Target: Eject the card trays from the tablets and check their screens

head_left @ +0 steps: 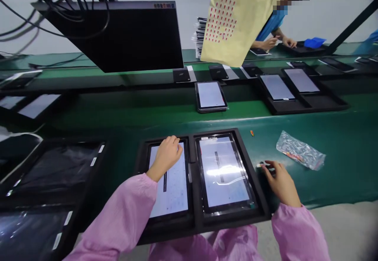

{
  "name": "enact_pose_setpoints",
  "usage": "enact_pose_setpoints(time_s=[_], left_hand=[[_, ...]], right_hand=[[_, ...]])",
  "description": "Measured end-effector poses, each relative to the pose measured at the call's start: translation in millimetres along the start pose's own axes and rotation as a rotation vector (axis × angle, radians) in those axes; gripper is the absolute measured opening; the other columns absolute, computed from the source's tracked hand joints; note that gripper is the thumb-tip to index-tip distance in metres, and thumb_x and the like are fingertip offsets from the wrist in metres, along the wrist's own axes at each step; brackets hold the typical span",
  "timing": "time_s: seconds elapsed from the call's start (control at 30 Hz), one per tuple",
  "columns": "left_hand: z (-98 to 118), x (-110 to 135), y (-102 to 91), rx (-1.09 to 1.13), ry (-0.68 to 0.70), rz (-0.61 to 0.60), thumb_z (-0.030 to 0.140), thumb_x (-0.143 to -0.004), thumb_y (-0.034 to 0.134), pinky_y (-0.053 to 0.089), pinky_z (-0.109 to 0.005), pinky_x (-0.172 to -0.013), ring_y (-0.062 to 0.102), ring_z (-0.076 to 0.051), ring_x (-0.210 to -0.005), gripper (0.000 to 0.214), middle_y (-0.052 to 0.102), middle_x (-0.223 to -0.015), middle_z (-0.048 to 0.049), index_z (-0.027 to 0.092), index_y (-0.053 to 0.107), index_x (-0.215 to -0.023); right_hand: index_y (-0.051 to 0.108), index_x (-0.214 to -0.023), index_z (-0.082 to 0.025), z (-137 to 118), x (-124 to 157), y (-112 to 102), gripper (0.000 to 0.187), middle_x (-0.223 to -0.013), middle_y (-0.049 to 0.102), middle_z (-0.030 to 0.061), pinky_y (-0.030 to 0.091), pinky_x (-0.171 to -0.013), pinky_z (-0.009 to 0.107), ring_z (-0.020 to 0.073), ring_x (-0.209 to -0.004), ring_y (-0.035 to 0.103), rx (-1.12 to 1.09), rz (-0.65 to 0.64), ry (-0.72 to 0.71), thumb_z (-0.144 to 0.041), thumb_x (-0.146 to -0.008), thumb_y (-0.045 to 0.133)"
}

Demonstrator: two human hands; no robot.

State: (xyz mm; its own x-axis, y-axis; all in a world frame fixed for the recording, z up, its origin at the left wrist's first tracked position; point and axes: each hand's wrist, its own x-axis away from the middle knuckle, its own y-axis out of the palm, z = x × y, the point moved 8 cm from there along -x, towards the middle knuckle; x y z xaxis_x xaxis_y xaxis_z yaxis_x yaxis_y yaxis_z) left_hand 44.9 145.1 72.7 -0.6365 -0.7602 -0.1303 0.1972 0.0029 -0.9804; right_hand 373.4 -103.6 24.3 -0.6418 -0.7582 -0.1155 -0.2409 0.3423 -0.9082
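Green belting [339, 146] covers the long bench, the biggest thing in view, running left to right under everything else. Above it a dark monitor [124, 36] tilts down with cables looped over its top, and a tan sheet [236, 16] dotted red hangs near a person bent over tablets at the far side.

Next in size is the black tray [195, 217] in front of the person, with two pockets, each holding a tablet face up. More trays sit to the left [53, 170], and another two-pocket tray [310, 103] and a lone tablet [210, 95] lie further back.

As for progress, it looks partway: both tablets are seated and lit, the right tablet [223, 174] shows glare and what seems a film on its glass, and the left tablet [171, 186] is the one being handled, so both appear not yet finished.

The left hand [167, 154] reaches forward from a pink sleeve, wrist low, fingers curled loosely down onto the top edge of the left tablet, pressing rather than gripping. The right hand [280, 182] rests at the tray's right rim, palm down, fingertips pinched on a small part [264, 165]; what it is cannot be told. A crinkled plastic bag [300, 150] lies just beyond, and a tiny orange bit [252, 133] sits apart on the belt.
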Motion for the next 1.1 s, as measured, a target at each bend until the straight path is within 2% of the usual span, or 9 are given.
enact_pose_setpoints(time_s=[0.13, 0.23, 0.4, 0.5, 0.63, 0.77, 0.83, 0.93, 1.1], left_hand=[[-2.2, 4.0, 2.5, 0.000, 0.003, -0.005, 0.019, -0.089, 0.037, 0.046, -0.042, -0.087, 0.056, -0.027, -0.096, 0.034, 0.062, -0.103, -0.0134, 0.010, 0.061, -0.111], [-4.5, 6.6, 0.5, 0.017, -0.004, -0.021, 0.016, -0.086, 0.038, 0.045, -0.040, -0.088, 0.056, -0.025, -0.097, 0.035, 0.061, -0.104, -0.0110, 0.013, 0.060, -0.113], [-7.4, 2.4, 3.2, 0.041, -0.046, -0.053, 0.015, -0.082, 0.041, 0.047, -0.042, -0.088, 0.057, -0.027, -0.096, 0.035, 0.061, -0.102, -0.0118, 0.011, 0.061, -0.110], [-5.1, 5.5, 4.4, 0.053, -0.055, -0.056, 0.018, -0.087, 0.039, 0.047, -0.043, -0.091, 0.058, -0.027, -0.100, 0.035, 0.061, -0.107, -0.0125, 0.011, 0.060, -0.114], [4.4, 24.0, 0.3, 0.053, -0.039, -0.033, 0.020, -0.092, 0.036, 0.035, -0.048, -0.108, 0.049, -0.029, -0.121, 0.041, 0.055, -0.129, -0.0166, 0.007, 0.054, -0.126], [17.4, 57.5, -13.1, 0.018, 0.035, 0.024, 0.016, -0.092, 0.037, 0.036, -0.050, -0.106, 0.047, -0.030, -0.120, 0.042, 0.053, -0.131, -0.0165, 0.009, 0.053, -0.130], [22.2, 76.3, -19.1, 0.002, 0.080, 0.042, 0.014, -0.090, 0.039, 0.041, -0.049, -0.100, 0.049, -0.029, -0.113, 0.043, 0.055, -0.127, -0.0144, 0.013, 0.055, -0.130], [28.2, 99.8, -22.4, 0.010, 0.140, 0.048, 0.011, -0.086, 0.043, 0.043, -0.048, -0.094, 0.049, -0.028, -0.107, 0.046, 0.056, -0.123, -0.0123, 0.020, 0.058, -0.130], [42.6, 116.7, -12.7, 0.057, 0.194, 0.006, 0.012, -0.084, 0.045, 0.041, -0.045, -0.095, 0.050, -0.027, -0.107, 0.049, 0.055, -0.123, -0.0103, 0.025, 0.059, -0.129]], right_hand=[[0.060, -0.094, -0.020, 12.5, -21.0, 15.1, 0.046, -0.084, 0.060, 0.0097, 0.052, -0.073, 0.040, 0.0246, -0.077, 0.063, -0.107, -0.097, -0.090, -0.061, -0.082, 0.042], [0.060, -0.091, -0.019, 6.6, -24.0, 5.8, 0.050, -0.087, 0.062, 0.0107, 0.053, -0.070, 0.039, 0.0239, -0.076, 0.063, -0.148, -0.144, -0.139, -0.065, -0.082, 0.042], [0.060, -0.114, -0.017, -67.5, 1.1, -22.9, 0.045, -0.114, 0.061, 0.0167, 0.046, -0.093, 0.048, 0.0299, -0.107, 0.058, -0.004, 0.065, -0.381, -0.050, -0.094, 0.037], [0.058, -0.121, -0.015, -110.6, 24.1, -3.3, 0.041, -0.136, 0.052, 0.0188, 0.041, -0.100, 0.052, 0.0347, -0.127, 0.047, 0.095, 0.043, -0.485, -0.042, -0.096, 0.039], [0.050, -0.131, -0.012, -136.8, 49.8, 16.2, 0.045, -0.145, 0.042, 0.0219, 0.034, -0.107, 0.057, 0.0360, -0.139, 0.033, 0.133, 0.088, -0.547, -0.038, -0.095, 0.046], [0.052, -0.129, -0.019, -159.1, 75.2, 21.2, 0.039, -0.150, 0.039, 0.0139, 0.027, -0.113, 0.054, 0.0298, -0.143, 0.027, 0.054, -0.031, -0.761, -0.034, -0.094, 0.051], [0.053, -0.128, -0.021, -160.1, 77.9, 15.7, 0.036, -0.151, 0.038, 0.0117, 0.024, -0.114, 0.054, 0.0285, -0.143, 0.027, 0.037, -0.032, -0.796, -0.031, -0.094, 0.050], [0.053, -0.129, -0.019, -145.7, 65.7, 3.2, 0.036, -0.151, 0.037, 0.0120, 0.024, -0.113, 0.054, 0.0290, -0.142, 0.029, 0.035, 0.075, -0.712, -0.025, -0.094, 0.048], [0.057, -0.123, -0.020, -127.4, 49.2, 0.0, 0.031, -0.148, 0.043, 0.0123, 0.028, -0.111, 0.055, 0.0308, -0.138, 0.037, 0.034, 0.148, -0.669, -0.023, -0.093, 0.050]])
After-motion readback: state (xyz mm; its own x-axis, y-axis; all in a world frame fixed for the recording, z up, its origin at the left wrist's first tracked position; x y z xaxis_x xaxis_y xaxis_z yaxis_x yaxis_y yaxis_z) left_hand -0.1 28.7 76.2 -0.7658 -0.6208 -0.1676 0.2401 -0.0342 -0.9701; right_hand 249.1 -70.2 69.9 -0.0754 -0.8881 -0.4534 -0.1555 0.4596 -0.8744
